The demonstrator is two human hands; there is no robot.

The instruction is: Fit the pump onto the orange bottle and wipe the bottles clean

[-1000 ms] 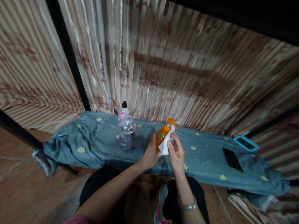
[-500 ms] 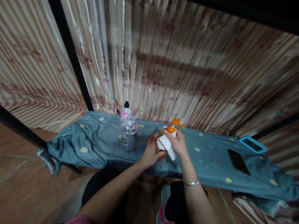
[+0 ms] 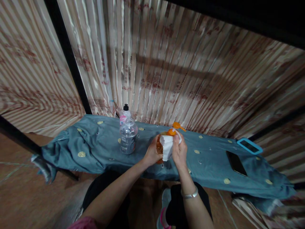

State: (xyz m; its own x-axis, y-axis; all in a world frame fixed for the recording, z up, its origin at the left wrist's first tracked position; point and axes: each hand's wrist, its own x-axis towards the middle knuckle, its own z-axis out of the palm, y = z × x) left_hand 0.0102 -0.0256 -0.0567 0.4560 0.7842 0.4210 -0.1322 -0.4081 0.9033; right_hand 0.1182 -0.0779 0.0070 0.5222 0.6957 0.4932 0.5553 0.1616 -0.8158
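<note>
An amber pump bottle (image 3: pixel 159 149) with an orange pump head (image 3: pixel 177 126) stands at the front middle of the cloth-covered surface. My left hand (image 3: pixel 152 151) is wrapped round its left side. My right hand (image 3: pixel 179 151) grips a white tissue (image 3: pixel 167 147) and presses it against the bottle's right side, just under the orange collar. The tissue hides much of the bottle's front. To the left stands a clear plastic bottle (image 3: pixel 128 138), and close behind it a bottle with a black cap and pink label (image 3: pixel 124 114).
A blue-green cloth (image 3: pixel 95 143) covers the narrow surface. On the right lie a black phone (image 3: pixel 236 163) and a blue-framed object (image 3: pixel 249 146). Black posts (image 3: pixel 69 60) and a striped curtain (image 3: pixel 152 63) rise behind. My knees are under the front edge.
My right hand has shifted the tissue round the bottle, so it now hangs flatter over the front. My left hand still holds the bottle. The whole view has moved slightly.
</note>
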